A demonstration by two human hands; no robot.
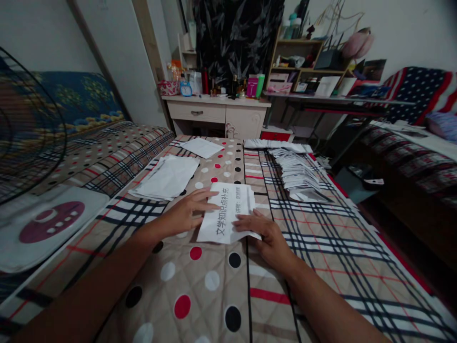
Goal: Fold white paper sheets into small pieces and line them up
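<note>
A folded white paper sheet [228, 209] with printed characters lies on the plaid and polka-dot bedspread [214, 286]. My left hand [187, 212] rests on the sheet's left edge, fingers stretched flat across it. My right hand [266, 233] presses the sheet's lower right corner with flat fingers. Both hands touch the paper; neither lifts it.
A loose stack of white sheets [167, 177] lies to the left, another sheet [202, 146] farther back. A long fanned row of folded papers [298, 174] runs along the right. A fan cage [28, 128] stands at left; a dresser [217, 114] and cluttered desk [321, 97] lie beyond.
</note>
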